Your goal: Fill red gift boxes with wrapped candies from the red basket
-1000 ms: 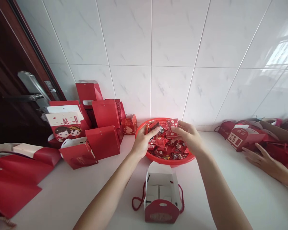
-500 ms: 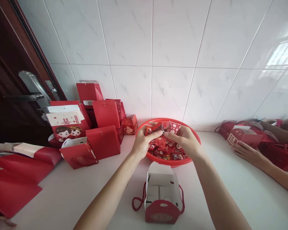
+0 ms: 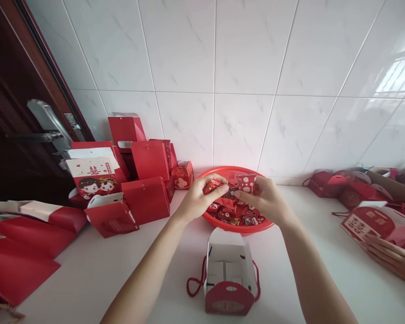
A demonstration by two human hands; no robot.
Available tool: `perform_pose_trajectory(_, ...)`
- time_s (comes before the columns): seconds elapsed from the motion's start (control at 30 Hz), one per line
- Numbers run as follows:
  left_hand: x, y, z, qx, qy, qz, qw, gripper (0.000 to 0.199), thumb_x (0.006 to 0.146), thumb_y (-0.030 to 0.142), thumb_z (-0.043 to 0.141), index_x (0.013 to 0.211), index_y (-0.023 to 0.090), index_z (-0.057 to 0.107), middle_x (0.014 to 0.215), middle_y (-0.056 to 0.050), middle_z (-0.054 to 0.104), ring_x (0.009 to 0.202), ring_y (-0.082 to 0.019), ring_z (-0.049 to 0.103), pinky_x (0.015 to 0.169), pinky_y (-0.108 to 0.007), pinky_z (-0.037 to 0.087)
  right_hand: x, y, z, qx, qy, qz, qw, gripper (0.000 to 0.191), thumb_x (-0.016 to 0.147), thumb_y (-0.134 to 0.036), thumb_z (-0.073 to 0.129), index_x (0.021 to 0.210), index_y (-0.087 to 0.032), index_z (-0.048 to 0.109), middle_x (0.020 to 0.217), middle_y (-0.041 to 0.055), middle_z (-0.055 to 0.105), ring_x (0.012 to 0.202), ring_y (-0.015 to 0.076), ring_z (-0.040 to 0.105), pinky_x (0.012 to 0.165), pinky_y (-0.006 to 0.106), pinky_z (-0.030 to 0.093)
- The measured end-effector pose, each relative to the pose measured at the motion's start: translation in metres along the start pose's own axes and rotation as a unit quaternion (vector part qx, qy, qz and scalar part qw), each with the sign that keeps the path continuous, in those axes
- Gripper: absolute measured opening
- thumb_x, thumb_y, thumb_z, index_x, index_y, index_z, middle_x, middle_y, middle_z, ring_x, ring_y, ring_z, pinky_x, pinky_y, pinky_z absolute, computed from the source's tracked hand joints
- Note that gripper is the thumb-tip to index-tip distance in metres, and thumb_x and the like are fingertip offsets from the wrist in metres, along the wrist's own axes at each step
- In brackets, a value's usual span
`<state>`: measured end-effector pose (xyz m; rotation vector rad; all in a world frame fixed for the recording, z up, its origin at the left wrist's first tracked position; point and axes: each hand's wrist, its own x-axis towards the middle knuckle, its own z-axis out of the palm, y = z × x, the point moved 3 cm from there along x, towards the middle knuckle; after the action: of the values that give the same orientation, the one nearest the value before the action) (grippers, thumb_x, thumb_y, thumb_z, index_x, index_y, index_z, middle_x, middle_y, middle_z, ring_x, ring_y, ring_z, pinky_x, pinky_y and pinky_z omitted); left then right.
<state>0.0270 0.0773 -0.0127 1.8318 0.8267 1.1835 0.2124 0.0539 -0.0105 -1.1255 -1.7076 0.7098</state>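
Note:
Both my hands are over a red plastic basket (image 3: 270,223) that holds many small wrapped candies (image 3: 238,210). My left hand (image 3: 202,195) is closed on an orange-red wrapped candy (image 3: 213,184). Between thumb and fingers, my right hand (image 3: 265,198) pinches a red candy packet (image 3: 247,182) with white round prints. A dark wrapped candy (image 3: 231,193) shows between the two thumbs; which hand holds it I cannot tell. Nearer to me, between my forearms, stands an open red gift box (image 3: 228,297) with a white inside and red cord handles.
Several red boxes (image 3: 145,198) stand at the left, near a dark door (image 3: 16,90) with a metal handle. At the right another person's hand (image 3: 389,256) touches a red and pink box (image 3: 374,225), with more boxes (image 3: 324,182) behind. A tiled wall (image 3: 243,126) backs the white table (image 3: 307,229).
My hands have moved slightly apart over the basket, still gripping candies. At the right, the other person's hand and box have come nearer and further right.

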Motion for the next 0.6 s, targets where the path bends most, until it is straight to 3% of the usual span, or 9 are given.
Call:
perform_pose_trajectory(0.13, 0.000, 0.000, 0.002, -0.028, 0.032, 0.008, 0.999, 0.028, 0.085, 0.047, 0.072, 0.079, 0.020, 0.069, 0.069, 0.001, 0.056, 0.066, -0.015, 0.052, 0.067, -0.027, 0.044, 0.000, 0.003, 0.000, 0.099, 0.003, 0.041, 0.994, 0.033, 0.075, -0.050, 0.080, 0.087, -0.020, 0.072, 0.079, 0.0061, 0.075, 0.072, 0.0246, 0.072, 0.064, 0.038, 0.058)
perform_pose_trajectory(0.23, 0.001, -0.004, 0.008, -0.120, 0.045, -0.018, 0.992, 0.030, 0.081, 0.048, 0.076, 0.075, 0.019, 0.067, 0.067, 0.002, 0.053, 0.063, -0.014, 0.050, 0.062, -0.026, 0.042, -0.001, 0.003, 0.001, 0.168, 0.001, 0.065, 0.984, 0.037, 0.071, -0.052, 0.084, 0.084, -0.020, 0.071, 0.081, 0.0068, 0.077, 0.070, 0.0254, 0.073, 0.064, 0.038, 0.059)
perform_pose_trajectory(0.37, 0.001, -0.009, 0.014, -0.254, 0.047, -0.076, 0.963, 0.034, 0.072, 0.047, 0.083, 0.076, 0.018, 0.065, 0.076, -0.001, 0.061, 0.072, -0.017, 0.058, 0.068, -0.028, 0.047, -0.002, 0.002, -0.001, 0.205, 0.006, 0.074, 0.976, 0.038, 0.070, -0.053, 0.085, 0.080, -0.019, 0.071, 0.076, 0.0059, 0.076, 0.066, 0.0240, 0.072, 0.062, 0.036, 0.058)
perform_pose_trajectory(0.5, 0.000, -0.007, 0.013, -0.206, 0.032, -0.071, 0.976, 0.030, 0.076, 0.045, 0.081, 0.077, 0.018, 0.067, 0.074, 0.000, 0.061, 0.070, -0.015, 0.058, 0.065, -0.026, 0.046, -0.002, 0.000, -0.004, 0.168, -0.012, 0.071, 0.983, 0.034, 0.071, -0.049, 0.085, 0.078, -0.019, 0.071, 0.070, 0.0044, 0.075, 0.062, 0.0203, 0.069, 0.061, 0.034, 0.057)
perform_pose_trajectory(0.6, -0.002, -0.005, 0.011, -0.146, 0.013, -0.044, 0.988, 0.027, 0.075, 0.039, 0.083, 0.089, 0.020, 0.072, 0.080, 0.000, 0.068, 0.075, -0.017, 0.063, 0.070, -0.028, 0.049, -0.002, -0.001, -0.006, 0.138, -0.019, 0.069, 0.988, 0.034, 0.071, -0.049, 0.085, 0.080, -0.019, 0.071, 0.065, 0.0038, 0.074, 0.060, 0.0202, 0.069, 0.059, 0.033, 0.056)
